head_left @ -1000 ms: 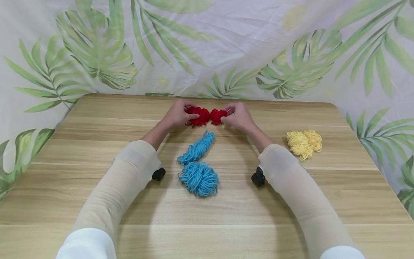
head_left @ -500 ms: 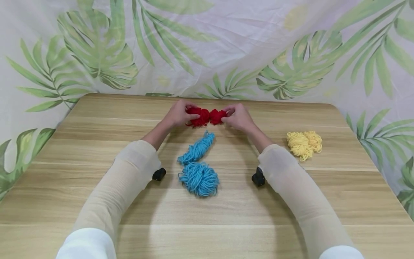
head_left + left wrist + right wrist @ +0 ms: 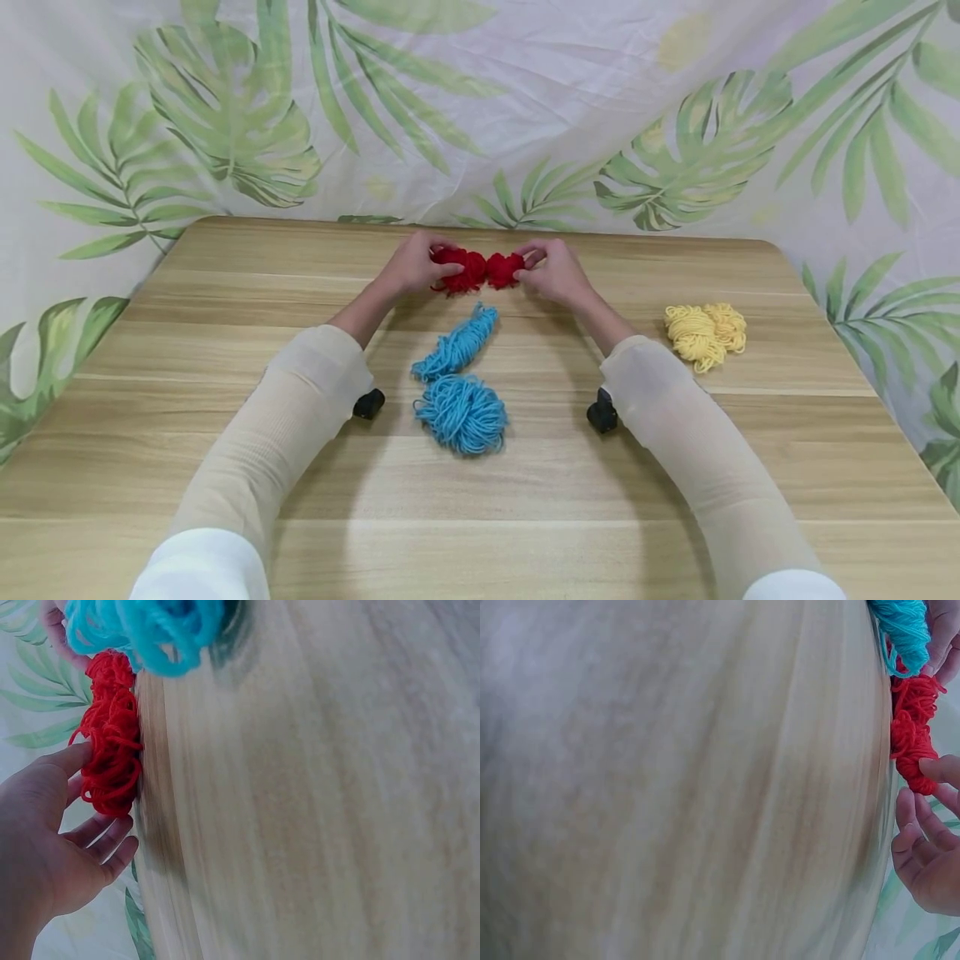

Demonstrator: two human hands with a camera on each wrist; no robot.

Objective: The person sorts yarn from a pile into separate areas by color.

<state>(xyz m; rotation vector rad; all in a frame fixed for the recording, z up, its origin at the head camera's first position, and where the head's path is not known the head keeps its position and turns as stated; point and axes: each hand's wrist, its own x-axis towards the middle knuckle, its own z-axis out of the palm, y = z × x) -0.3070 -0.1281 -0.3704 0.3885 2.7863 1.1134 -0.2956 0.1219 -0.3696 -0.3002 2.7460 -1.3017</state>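
- The left hand (image 3: 416,264) pinches the outer end of the larger red yarn bundle (image 3: 468,270), thumb on the near side; in the left wrist view its outer fingers spread loosely below.
- The right hand (image 3: 553,271) pinches the outer end of the smaller red yarn bundle (image 3: 503,271) between thumb and finger.
- Both red bundles lie in a row near the far edge of the wooden table (image 3: 480,542), their inner ends meeting. How firmly each is held I cannot tell.
- The step in hand looks to be lining up the red pair end to end.
- From here, a next move seems to call for small, even adjustments, then fingers parted gently so that no loose loop catches.
- Nearer the person, an elongated blue yarn bundle (image 3: 457,343) slants toward the red pair, its lower end touching a rounder blue yarn bundle (image 3: 462,415).
- The yellow yarn (image 3: 705,335) sits well apart, beyond the right forearm; whether one bundle or two is unclear.
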